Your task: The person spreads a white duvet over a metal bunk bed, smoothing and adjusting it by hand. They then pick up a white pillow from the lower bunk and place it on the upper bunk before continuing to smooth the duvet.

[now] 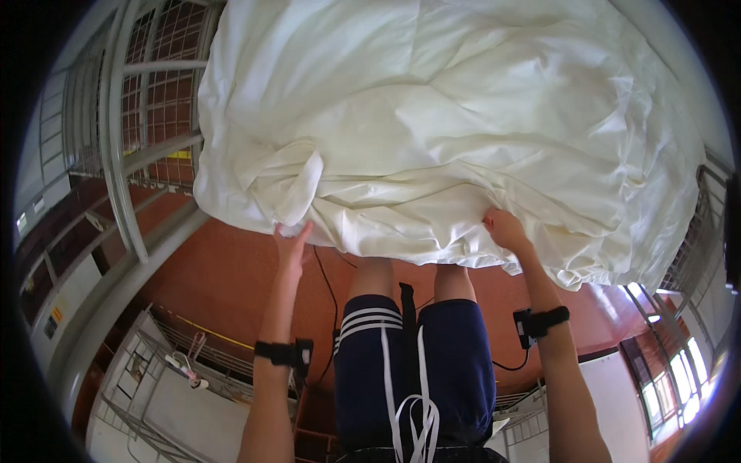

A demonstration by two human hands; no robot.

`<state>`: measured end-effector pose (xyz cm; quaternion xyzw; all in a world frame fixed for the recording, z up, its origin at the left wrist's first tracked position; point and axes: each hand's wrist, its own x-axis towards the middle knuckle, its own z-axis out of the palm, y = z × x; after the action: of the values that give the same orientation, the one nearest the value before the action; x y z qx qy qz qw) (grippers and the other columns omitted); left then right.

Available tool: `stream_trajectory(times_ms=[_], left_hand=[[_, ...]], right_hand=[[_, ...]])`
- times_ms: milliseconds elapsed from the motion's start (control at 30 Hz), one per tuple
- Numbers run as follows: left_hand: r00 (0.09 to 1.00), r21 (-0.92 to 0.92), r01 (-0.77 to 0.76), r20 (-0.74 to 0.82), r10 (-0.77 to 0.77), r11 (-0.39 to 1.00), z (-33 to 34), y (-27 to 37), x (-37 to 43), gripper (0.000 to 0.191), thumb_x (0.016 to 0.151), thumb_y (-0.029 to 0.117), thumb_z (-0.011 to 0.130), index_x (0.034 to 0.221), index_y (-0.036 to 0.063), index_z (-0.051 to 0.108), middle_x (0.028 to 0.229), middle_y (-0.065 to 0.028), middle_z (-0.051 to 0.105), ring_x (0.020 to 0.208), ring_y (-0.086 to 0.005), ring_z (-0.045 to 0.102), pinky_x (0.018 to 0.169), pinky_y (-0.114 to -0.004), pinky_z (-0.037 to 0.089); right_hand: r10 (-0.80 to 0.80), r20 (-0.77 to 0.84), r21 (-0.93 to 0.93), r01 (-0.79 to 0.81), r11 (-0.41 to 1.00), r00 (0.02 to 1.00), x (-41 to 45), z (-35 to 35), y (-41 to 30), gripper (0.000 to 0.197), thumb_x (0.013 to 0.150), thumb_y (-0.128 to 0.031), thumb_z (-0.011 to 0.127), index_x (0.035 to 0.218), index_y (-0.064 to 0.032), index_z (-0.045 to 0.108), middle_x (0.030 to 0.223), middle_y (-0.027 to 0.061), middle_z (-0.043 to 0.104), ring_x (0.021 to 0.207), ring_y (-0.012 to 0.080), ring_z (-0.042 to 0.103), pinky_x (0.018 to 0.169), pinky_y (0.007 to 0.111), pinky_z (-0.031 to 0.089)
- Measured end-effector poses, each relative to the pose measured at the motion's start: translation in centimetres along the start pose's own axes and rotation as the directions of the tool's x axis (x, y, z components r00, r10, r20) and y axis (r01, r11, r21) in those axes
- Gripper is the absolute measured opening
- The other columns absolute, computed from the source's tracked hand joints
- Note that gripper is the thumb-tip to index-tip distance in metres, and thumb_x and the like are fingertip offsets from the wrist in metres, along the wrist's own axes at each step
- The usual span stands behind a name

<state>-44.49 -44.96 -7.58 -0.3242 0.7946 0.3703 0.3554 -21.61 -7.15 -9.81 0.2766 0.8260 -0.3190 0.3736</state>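
Observation:
A large white fabric cover (405, 116), rumpled and creased, spreads over the surface in front of me and hangs down at its near edge. My left hand (292, 246) is at that near edge on the left, thumb and fingers apart, below a twisted fold (304, 188) of the cloth. Whether its fingertips pinch the fabric is hard to see. Farther right, my right hand (506, 228) has its fingers curled into the cloth near the edge, gripping a bunched part. What lies beneath the cover is hidden.
A grey metal bed frame (118, 144) with wire mesh rises at the left. Below is a reddish-brown floor (220, 278) with a black cable (327, 278). Lower left, a metal rack (191, 341) stands behind me. Windows (677, 376) are at the lower right.

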Motion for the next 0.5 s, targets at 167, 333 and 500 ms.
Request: stream_trajectory(times_ms=[167, 333, 500], left_hand=[[0.591, 0.736, -0.487, -0.119, 0.798, 0.470, -0.9, 1.6, 3.5, 0.063, 0.070, 0.018, 0.069, 0.124, 0.0056, 0.039, 0.120, -0.0151, 0.043, 0.109, -0.0232, 0.046, 0.084, -0.032, 0.042], [0.890, -0.111, -0.457, -0.052, 0.454, 0.883, -1.0, 6.0, 1.9, 0.030, 0.086, 0.012, 0.049, 0.113, -0.0005, 0.049, 0.108, -0.0057, 0.051, 0.099, -0.0171, 0.051, 0.080, -0.034, 0.047], [0.854, -0.513, -0.520, -0.301, 0.425, 0.683, -5.2, 7.7, -2.0, 0.030, 0.090, 0.020, 0.049, 0.112, -0.0007, 0.051, 0.107, -0.0070, 0.054, 0.099, -0.0165, 0.052, 0.081, -0.033, 0.049]], right_hand=[[-0.164, 0.725, -0.149, 0.384, 0.911, 0.669, -1.0, -0.2, -0.6, 0.021, 0.063, -0.015, 0.061, 0.084, -0.0108, 0.063, 0.079, 0.0110, 0.062, 0.073, 0.0300, 0.057, 0.063, 0.040, 0.044], [-0.045, 0.858, -0.094, 0.242, 0.966, 0.512, -0.5, -0.9, -3.7, 0.024, 0.061, -0.010, 0.061, 0.084, -0.0110, 0.064, 0.078, 0.0100, 0.063, 0.073, 0.0270, 0.058, 0.062, 0.039, 0.045], [-0.343, -0.257, -0.176, 0.305, 0.936, 0.903, 7.6, -9.5, -10.1, 0.040, 0.073, -0.004, 0.053, 0.113, -0.0068, 0.048, 0.111, 0.0157, 0.051, 0.105, 0.0319, 0.047, 0.090, 0.039, 0.037]])
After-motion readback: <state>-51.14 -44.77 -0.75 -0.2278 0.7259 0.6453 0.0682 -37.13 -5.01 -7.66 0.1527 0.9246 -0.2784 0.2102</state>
